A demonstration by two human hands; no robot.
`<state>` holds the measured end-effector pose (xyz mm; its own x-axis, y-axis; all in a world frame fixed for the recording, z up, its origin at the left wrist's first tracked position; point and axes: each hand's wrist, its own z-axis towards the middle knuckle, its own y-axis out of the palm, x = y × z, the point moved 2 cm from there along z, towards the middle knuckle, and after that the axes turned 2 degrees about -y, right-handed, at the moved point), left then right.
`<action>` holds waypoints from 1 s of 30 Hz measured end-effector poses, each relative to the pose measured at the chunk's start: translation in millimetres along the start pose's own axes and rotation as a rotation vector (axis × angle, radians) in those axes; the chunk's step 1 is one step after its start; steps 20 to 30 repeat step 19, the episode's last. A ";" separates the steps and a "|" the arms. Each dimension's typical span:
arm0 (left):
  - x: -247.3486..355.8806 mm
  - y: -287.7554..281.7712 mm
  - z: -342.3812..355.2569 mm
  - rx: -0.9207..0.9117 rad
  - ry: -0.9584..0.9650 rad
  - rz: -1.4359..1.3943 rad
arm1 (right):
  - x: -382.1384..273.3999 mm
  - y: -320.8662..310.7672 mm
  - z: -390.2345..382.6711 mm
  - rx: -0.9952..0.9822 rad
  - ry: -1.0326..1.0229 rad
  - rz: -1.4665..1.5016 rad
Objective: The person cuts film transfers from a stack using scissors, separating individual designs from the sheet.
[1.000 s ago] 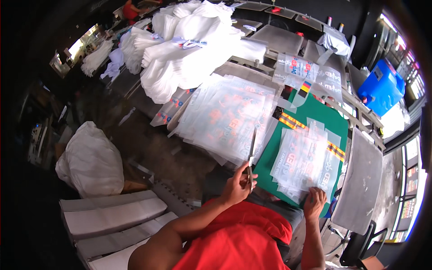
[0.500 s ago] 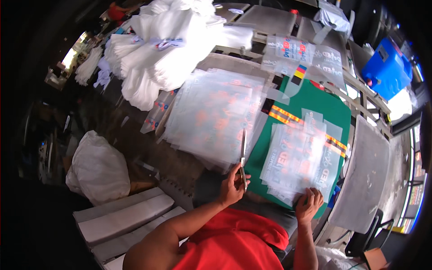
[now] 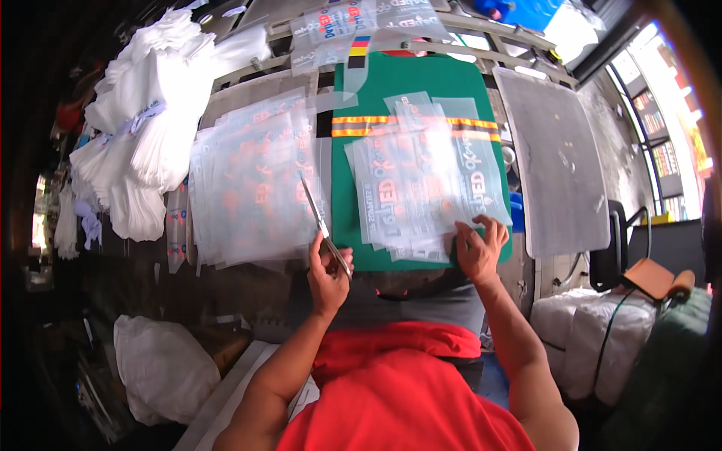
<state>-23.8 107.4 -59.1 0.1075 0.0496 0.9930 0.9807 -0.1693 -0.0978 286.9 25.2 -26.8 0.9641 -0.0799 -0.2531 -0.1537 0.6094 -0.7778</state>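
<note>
My left hand (image 3: 328,283) grips a pair of scissors (image 3: 314,206), its blades pointing away from me over the near right part of a broad stack of translucent printed plastic sheets (image 3: 252,180). To the right, a second, smaller pile of printed plastic sheets (image 3: 414,180) lies on a green board (image 3: 414,75). An orange-and-yellow striped band (image 3: 357,126) runs across this board, partly under the pile. My right hand (image 3: 483,252) is at the pile's near right corner, fingers bent and apart, with nothing visible held in them.
Bundled white cloth or bags (image 3: 143,113) heap up at the far left. More printed plastic sheets (image 3: 338,30) lie beyond the green board, and a grey flat panel (image 3: 556,165) is at its right. White wrapped bales (image 3: 602,342) and a white sack (image 3: 162,368) flank me.
The view has turned to the right, so the tables now look straighter. My right hand's fingers have spread a little at the pile's corner. The scissors stay in my left hand.
</note>
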 end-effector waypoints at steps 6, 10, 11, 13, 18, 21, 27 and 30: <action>32.2 -3.1 6.9 -0.155 -0.127 -0.127 | -20.8 -24.4 -19.0 0.068 0.013 -0.100; 42.3 6.0 -5.6 -0.174 -0.263 -0.172 | -39.8 -35.0 -37.2 0.036 0.015 -0.078; 44.4 10.0 -6.6 -0.170 -0.266 -0.158 | -41.6 -37.1 -40.6 0.037 0.014 -0.080; 42.6 17.9 -7.8 -0.149 -0.309 -0.175 | -47.7 -40.9 -46.2 0.012 0.051 -0.053; 39.3 26.5 -6.1 -0.085 -0.367 -0.255 | -61.8 -32.3 -91.2 -0.219 0.663 0.715; 37.6 24.9 -6.6 -0.099 -0.369 -0.307 | -68.5 -21.5 -104.8 -0.460 1.035 1.068; 37.6 24.9 -6.6 -0.099 -0.369 -0.307 | -68.5 -21.5 -104.8 -0.460 1.035 1.068; 37.6 24.9 -6.6 -0.099 -0.369 -0.307 | -68.5 -21.5 -104.8 -0.460 1.035 1.068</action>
